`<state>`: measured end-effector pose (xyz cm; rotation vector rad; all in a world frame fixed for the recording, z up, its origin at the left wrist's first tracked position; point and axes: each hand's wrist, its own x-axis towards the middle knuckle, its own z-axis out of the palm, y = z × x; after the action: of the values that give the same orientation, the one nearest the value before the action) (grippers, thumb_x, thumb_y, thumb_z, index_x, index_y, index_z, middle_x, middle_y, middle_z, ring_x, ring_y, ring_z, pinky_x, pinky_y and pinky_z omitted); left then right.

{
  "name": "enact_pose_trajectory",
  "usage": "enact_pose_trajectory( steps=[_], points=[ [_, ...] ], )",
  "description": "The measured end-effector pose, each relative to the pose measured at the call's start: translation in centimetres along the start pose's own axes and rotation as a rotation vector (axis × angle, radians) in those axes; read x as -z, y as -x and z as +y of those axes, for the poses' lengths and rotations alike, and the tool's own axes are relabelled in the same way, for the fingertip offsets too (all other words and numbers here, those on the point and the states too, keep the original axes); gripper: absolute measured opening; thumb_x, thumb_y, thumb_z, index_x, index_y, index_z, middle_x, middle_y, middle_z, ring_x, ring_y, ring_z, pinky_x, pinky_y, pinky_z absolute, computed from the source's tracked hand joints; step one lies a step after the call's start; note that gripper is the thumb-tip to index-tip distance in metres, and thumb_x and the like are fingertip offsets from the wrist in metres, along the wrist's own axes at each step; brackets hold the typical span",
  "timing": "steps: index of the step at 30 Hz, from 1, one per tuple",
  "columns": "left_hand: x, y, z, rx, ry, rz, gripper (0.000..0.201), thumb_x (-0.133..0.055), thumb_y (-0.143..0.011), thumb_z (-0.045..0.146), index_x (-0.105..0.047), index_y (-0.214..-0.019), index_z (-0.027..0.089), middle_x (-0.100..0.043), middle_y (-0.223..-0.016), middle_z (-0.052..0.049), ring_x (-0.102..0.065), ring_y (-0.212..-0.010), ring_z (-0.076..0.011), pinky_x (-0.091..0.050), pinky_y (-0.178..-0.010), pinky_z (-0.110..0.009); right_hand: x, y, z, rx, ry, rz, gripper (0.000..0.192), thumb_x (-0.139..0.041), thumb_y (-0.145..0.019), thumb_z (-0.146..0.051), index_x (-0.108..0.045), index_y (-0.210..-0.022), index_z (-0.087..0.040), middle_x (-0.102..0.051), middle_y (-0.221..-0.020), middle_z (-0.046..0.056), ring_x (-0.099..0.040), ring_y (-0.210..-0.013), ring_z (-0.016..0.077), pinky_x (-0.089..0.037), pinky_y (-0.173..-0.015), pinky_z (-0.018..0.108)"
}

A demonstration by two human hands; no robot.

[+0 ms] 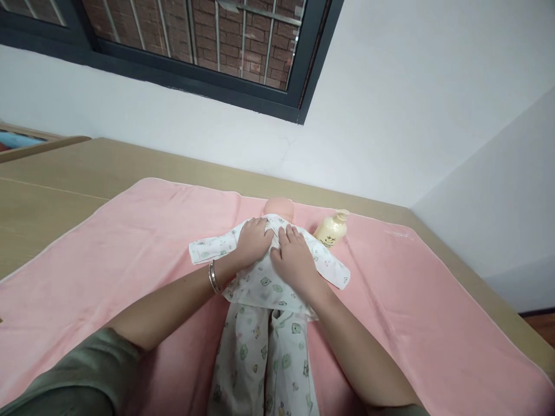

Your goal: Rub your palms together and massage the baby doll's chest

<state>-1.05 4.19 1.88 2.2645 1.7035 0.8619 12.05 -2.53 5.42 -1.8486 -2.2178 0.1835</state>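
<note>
Below the shirt (269,284), pants (287,352) are laid. On its chest, the left hand (254,241) and right hand (295,258) are rested half-open, palms down, nothing visibly grasped. Right of it, a bottle (330,231) is set, its dark print unreadable; above, a bald head (278,207) is seen. Beneath, a pink blanket (411,312) is spread over wood (65,188); beyond, a white wall (368,127) is pierced by a barred window (243,46).

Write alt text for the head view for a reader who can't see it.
A person's left hand and right hand rest on the white patterned top of a doll-like figure, with matching trousers below. A pale yellow pump bottle is beside the sleeve at picture right, on a pink blanket; a dark-framed window is beyond.
</note>
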Motion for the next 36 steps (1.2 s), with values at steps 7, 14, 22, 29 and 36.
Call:
enact_pose_trajectory(
  steps=[7, 14, 22, 29, 36],
  points=[
    [-1.0, 1.1, 0.3, -0.054, -0.040, 0.086, 0.040, -0.040, -0.096, 0.027, -0.061, -0.126, 0.013, -0.068, -0.128, -0.014, -0.059, -0.122, -0.0294, -0.043, -0.110, -0.045, -0.5, -2.4, 3.2, -0.067, -0.173, 0.046, 0.061, -0.035, -0.101, -0.037, -0.039, -0.155, -0.009, -0.032, -0.164, 0.018, -0.024, -0.155, 0.0281, -0.014, -0.127, 0.049],
    [-0.7, 0.9, 0.3, -0.058, -0.041, 0.093, 0.040, -0.039, -0.097, 0.028, -0.062, -0.127, 0.014, -0.068, -0.127, -0.014, -0.060, -0.120, -0.0289, -0.045, -0.108, -0.044, -0.4, -2.5, 3.4, -0.065, -0.194, 0.049, 0.061, -0.038, -0.100, -0.040, -0.042, -0.154, -0.011, -0.036, -0.163, 0.016, -0.027, -0.155, 0.0267, -0.014, -0.127, 0.048],
    [-0.9, 3.1, 1.7, -0.142, -0.109, 0.095, 0.050, -0.039, -0.097, 0.028, -0.051, -0.141, 0.009, -0.057, -0.146, -0.019, -0.045, -0.141, -0.0347, -0.036, -0.116, -0.052, 0.3, -3.3, 4.6, -0.007, -0.245, 0.066, 0.051, -0.037, -0.097, -0.035, -0.056, -0.142, -0.016, -0.055, -0.151, 0.010, -0.045, -0.143, 0.0236, -0.031, -0.121, 0.040],
    [0.2, 1.2, 1.0, -0.081, -0.017, -0.011, 0.042, -0.038, -0.094, 0.024, -0.060, -0.128, 0.012, -0.066, -0.132, -0.015, -0.056, -0.129, -0.0304, -0.042, -0.111, -0.046, -0.3, -1.0, 0.8, -0.078, -0.019, 0.063, 0.059, -0.030, -0.100, -0.026, -0.040, -0.153, -0.003, -0.040, -0.160, 0.021, -0.032, -0.152, 0.0311, -0.021, -0.125, 0.049],
    [0.0, 1.0, 0.7, -0.062, -0.078, 0.018, 0.041, -0.039, -0.095, 0.027, -0.059, -0.127, 0.012, -0.067, -0.129, -0.017, -0.059, -0.123, -0.0309, -0.044, -0.108, -0.047, 0.2, -0.8, 1.1, -0.027, -0.083, 0.025, 0.057, -0.032, -0.099, -0.026, -0.044, -0.152, -0.006, -0.039, -0.161, 0.018, -0.030, -0.153, 0.0289, -0.024, -0.125, 0.045]
  ],
)
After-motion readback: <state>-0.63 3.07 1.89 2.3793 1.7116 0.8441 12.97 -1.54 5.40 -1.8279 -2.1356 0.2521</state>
